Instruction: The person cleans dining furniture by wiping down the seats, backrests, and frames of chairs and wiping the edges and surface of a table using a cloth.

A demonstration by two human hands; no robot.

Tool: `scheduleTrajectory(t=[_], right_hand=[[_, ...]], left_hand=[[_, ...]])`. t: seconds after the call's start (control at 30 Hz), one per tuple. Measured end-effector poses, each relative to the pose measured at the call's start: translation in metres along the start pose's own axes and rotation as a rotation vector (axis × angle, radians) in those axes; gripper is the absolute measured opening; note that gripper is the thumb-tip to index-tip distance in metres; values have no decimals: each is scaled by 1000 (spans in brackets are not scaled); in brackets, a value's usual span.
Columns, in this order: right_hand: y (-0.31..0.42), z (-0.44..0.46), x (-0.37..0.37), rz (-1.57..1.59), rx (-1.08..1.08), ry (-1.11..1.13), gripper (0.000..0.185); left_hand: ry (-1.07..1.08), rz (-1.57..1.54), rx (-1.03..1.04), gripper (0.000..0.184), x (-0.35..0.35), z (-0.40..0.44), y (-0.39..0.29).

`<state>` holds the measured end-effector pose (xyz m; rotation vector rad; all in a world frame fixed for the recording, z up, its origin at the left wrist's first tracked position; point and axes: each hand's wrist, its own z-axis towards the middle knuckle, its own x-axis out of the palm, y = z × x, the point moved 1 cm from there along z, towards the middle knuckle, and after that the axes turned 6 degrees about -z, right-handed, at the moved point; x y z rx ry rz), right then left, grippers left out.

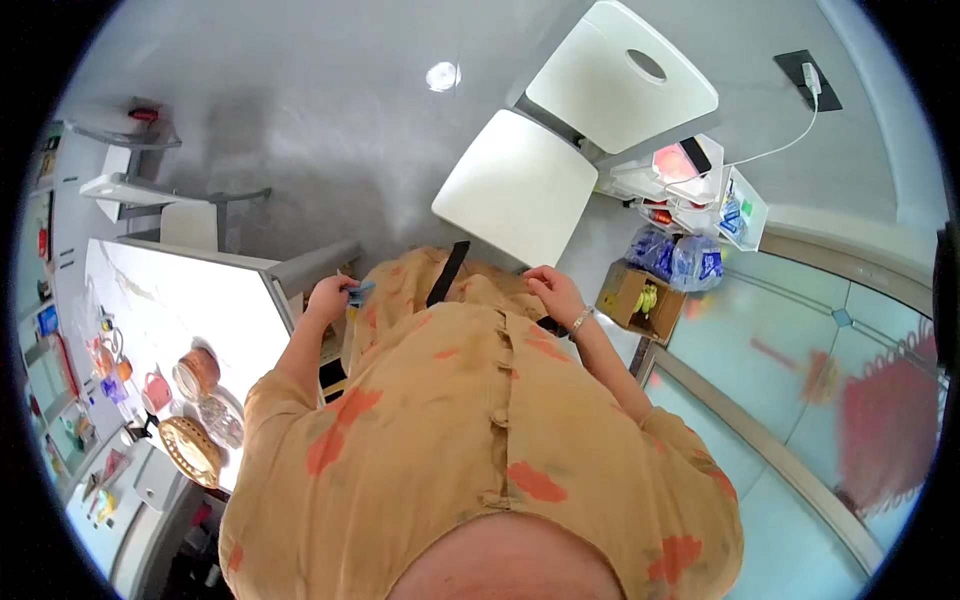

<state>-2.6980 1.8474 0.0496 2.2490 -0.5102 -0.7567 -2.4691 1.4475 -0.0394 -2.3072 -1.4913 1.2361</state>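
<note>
My left hand is beside the edge of the white table, its fingers closed around a small blue item, perhaps a cloth or packet. To the right, my right hand hangs in front of my tan, red-patterned clothing with its fingers curled together; anything between them is too small to make out. A bracelet is on that wrist. Between the hands a black strap lies across the clothing.
A white chair stands ahead. Left is the white table with a basket, a pink mug and jars. On the right are a cardboard box, wrapped bottles and a white cart.
</note>
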Motion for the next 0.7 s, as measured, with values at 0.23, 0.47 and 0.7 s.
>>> scheduleTrajectory(t=[0.23,0.47,0.7], right_hand=[[-83,-35,-123,-73,-6,24,22],[-85,-27,-194,-82,-115,-9,20],[-33,-17,-182,-17,-246,0,22]], left_hand=[[-385,-690,-254,21,98,-39,-53],[-482,-916,47,19,88,-46,-198],[-231,-1125,88,24,109,-9,-296]])
